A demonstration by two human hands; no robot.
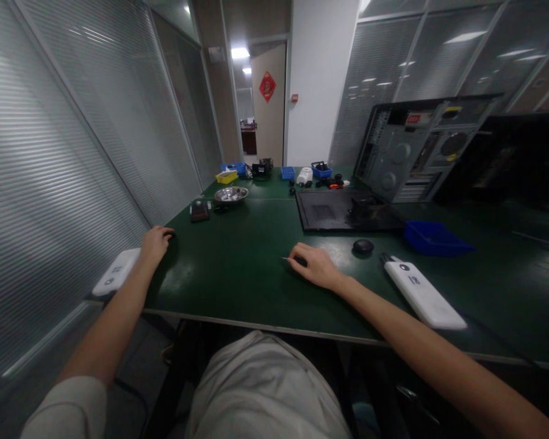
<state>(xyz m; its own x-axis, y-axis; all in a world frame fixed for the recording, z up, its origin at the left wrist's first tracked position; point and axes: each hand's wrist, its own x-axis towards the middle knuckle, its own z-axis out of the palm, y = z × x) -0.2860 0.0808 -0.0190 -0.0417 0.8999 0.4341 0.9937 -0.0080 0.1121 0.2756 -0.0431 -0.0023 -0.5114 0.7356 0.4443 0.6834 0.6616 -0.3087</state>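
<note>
My right hand (pixel 315 265) is over the front middle of the green table (pixel 238 244), thumb and fingers pinched together. From the fingertips a thin, pale, pin-like piece (pixel 284 258) sticks out to the left; its kind is too small to make out. At the table's left edge rests my left hand (pixel 155 242), fingers loosely stretched and apart, with nothing visible in it. A round black object like a mouse (pixel 363 246) lies right of my right hand. Farther right is a white device (pixel 423 292) with a dark end.
An opened computer case (pixel 421 152) stands at the right, behind a black side panel (pixel 322 213) and a blue tray (pixel 434 238). Left of centre are a metal bowl (pixel 231 195) and a dark block (pixel 200 211). Another white device (pixel 118 271) lies beyond the left edge.
</note>
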